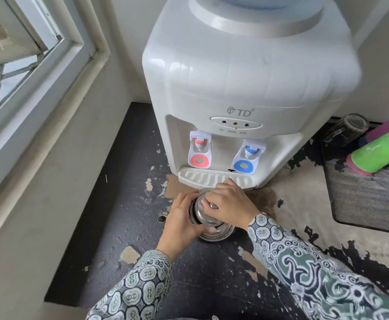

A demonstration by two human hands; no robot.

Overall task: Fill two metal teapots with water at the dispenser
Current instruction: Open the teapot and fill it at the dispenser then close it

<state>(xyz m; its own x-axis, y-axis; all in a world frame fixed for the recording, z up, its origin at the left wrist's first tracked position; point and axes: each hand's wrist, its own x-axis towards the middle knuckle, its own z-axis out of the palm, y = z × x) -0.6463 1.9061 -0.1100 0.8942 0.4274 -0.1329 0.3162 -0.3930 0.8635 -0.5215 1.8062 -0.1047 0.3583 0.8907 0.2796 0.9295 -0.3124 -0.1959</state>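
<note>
A small metal teapot (216, 232) stands on the worn black counter just in front of the white water dispenser (237, 88). My left hand (182, 218) grips the pot's body from the left. My right hand (230, 204) pinches the knob of the shiny lid (203, 213), which sits tilted over the pot's mouth. The red hot tap (199, 150) and blue cold tap (247, 155) hang above the drip tray (198, 176). Only one teapot is in view.
The counter (124, 204) has peeling black covering. A window frame (50, 72) and sill run along the left. At the right, a black mesh tray (362, 199) holds an upturned glass (346, 128) and green and pink cups (383, 151). A small metal piece (161, 218) lies left of the pot.
</note>
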